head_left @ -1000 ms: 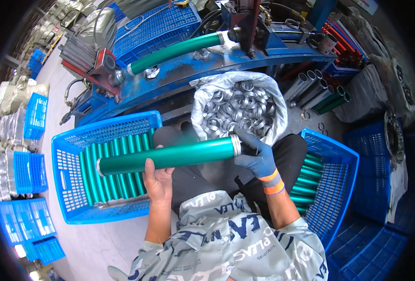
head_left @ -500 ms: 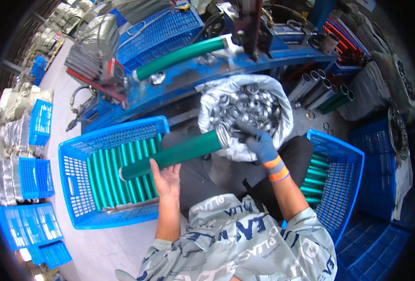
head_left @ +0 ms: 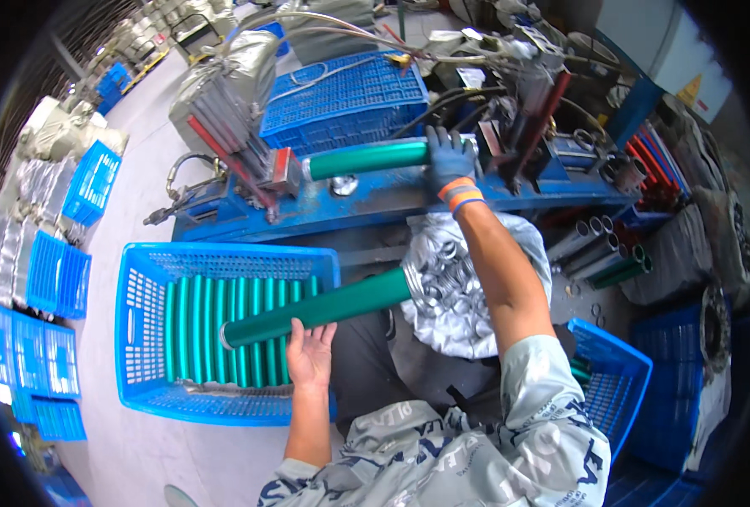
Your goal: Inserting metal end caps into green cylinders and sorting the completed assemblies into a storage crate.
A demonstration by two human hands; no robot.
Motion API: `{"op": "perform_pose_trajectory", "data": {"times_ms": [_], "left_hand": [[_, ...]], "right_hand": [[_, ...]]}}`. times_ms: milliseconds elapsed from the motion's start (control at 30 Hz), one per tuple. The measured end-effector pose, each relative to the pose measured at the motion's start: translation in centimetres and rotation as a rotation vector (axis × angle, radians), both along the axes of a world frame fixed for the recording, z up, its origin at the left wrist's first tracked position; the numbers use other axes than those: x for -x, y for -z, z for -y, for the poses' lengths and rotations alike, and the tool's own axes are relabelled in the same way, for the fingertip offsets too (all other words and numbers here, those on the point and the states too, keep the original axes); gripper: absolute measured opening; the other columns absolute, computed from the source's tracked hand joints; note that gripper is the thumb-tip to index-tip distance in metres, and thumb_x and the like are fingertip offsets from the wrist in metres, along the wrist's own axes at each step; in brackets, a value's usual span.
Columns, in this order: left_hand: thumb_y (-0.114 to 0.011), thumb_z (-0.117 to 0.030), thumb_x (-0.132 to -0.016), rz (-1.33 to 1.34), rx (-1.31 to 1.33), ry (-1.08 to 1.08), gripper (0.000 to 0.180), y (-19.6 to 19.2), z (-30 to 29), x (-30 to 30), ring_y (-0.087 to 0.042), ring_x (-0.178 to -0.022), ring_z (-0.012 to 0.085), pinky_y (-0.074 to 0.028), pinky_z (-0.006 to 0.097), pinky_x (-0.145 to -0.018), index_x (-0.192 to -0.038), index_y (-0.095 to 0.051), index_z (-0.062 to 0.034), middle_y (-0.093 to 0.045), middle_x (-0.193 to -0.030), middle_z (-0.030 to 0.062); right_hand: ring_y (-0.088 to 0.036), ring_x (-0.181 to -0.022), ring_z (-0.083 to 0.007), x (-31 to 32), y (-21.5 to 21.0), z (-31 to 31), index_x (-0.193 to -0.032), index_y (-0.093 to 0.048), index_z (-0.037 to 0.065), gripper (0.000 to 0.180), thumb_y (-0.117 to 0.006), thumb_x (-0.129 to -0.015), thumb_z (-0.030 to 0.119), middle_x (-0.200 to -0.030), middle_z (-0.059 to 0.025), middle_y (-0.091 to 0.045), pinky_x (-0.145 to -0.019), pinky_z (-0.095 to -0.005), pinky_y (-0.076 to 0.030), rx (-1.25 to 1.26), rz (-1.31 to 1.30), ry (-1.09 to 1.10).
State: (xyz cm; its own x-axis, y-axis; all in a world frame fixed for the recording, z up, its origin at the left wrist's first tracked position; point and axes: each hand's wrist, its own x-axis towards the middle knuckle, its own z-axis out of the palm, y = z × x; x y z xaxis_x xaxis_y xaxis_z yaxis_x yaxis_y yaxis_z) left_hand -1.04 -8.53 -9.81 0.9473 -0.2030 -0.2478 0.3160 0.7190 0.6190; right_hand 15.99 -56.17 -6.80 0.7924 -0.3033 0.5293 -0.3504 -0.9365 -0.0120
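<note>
My bare left hand (head_left: 310, 355) supports a green metal tube (head_left: 333, 306) from below, thumb on its near side. The tube slants up to the right, with silver rings at both ends, above the left crate. In a dark glove with an orange cuff, my right hand (head_left: 451, 165) is stretched far forward, closed over the right end of a second green tube (head_left: 366, 159). That tube lies level along the blue bench machine (head_left: 307, 211), between its two end fixtures. Below my right forearm stands a white sack (head_left: 537, 245) of loose silver rings (head_left: 447, 287).
Several green tubes fill the blue crate (head_left: 130, 338) at left. Another blue crate (head_left: 612, 372) stands at right. Bare and green tubes (head_left: 595, 245) stand beyond the sack. An upturned blue crate (head_left: 341, 101) and hoses lie behind the bench; stacked crates (head_left: 45, 338) line the far left.
My right hand has left the ringed end of the held tube and moved forward onto the tube in the machine. My left hand keeps its tube. The whole view has shifted.
</note>
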Motion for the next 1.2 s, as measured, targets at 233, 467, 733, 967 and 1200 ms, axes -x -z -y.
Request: {"op": "perform_pose_trajectory", "data": {"times_ms": [233, 467, 733, 967, 1200], "left_hand": [[-0.073, -0.033, -0.114, -0.017, -0.082, -0.058, 0.047, 0.8, 0.5, -1.7, -0.063, -0.146, 0.0393, -0.053, 0.060, -0.121, -0.149, -0.061, -0.0043, -0.065, -0.152, 0.0178], [-0.075, -0.033, -0.113, 0.094, -0.088, 0.238, 0.062, -0.6, 20.5, -9.4, -0.053, -0.155, 0.0416, -0.041, 0.066, -0.129, -0.161, -0.048, -0.0034, -0.058, -0.161, 0.0173], [-0.087, -0.023, -0.104, -0.015, -0.031, 0.040, 0.063, 1.1, 33.5, -28.1, -0.067, -0.136, 0.0471, -0.058, 0.067, -0.115, -0.152, -0.055, 0.0013, -0.063, -0.150, 0.0231], [-0.086, -0.031, -0.105, -0.063, -0.125, 0.116, 0.062, 4.2, 35.0, -29.4, -0.064, -0.142, 0.0452, -0.055, 0.065, -0.120, -0.149, -0.056, 0.0011, -0.061, -0.151, 0.0247], [-0.087, -0.037, -0.103, -0.106, -0.191, 0.151, 0.074, 3.5, 34.8, -29.7, -0.058, -0.146, 0.0533, -0.050, 0.068, -0.124, -0.156, -0.052, 0.0019, -0.055, -0.156, 0.0350]], "right_hand": [[-0.070, -0.133, -0.0377, 4.4, -6.8, -2.7, -0.159, -0.058, 0.013, 0.083, -0.092, -0.083, 0.024, -0.142, -0.0178, -0.073, -0.121, -0.0530, -0.049, -0.145, 0.063, -0.410], [-0.076, -0.104, -0.0210, 26.3, -6.9, 0.8, -0.151, -0.063, 0.001, 0.061, -0.078, -0.092, 0.008, -0.131, -0.0108, -0.075, -0.091, -0.0344, -0.062, -1.177, 0.824, -0.385], [-0.075, -0.105, -0.0259, 45.5, 1.2, -4.0, -0.147, -0.061, -0.006, 0.068, -0.082, -0.096, 0.035, -0.123, -0.0155, -0.075, -0.094, -0.0413, -0.063, -1.340, 0.878, -0.109], [-0.074, -0.095, -0.0243, 48.4, -0.1, -6.0, -0.135, -0.066, -0.004, 0.073, -0.088, -0.093, 0.051, -0.115, -0.0159, -0.075, -0.084, -0.0380, -0.062, -1.419, 0.888, -0.109], [-0.076, -0.094, -0.0273, 48.8, 1.2, -5.9, -0.141, -0.061, -0.006, 0.069, -0.086, -0.096, 0.040, -0.119, -0.0212, -0.075, -0.083, -0.0394, -0.064, -1.438, 0.887, -0.137]]}}
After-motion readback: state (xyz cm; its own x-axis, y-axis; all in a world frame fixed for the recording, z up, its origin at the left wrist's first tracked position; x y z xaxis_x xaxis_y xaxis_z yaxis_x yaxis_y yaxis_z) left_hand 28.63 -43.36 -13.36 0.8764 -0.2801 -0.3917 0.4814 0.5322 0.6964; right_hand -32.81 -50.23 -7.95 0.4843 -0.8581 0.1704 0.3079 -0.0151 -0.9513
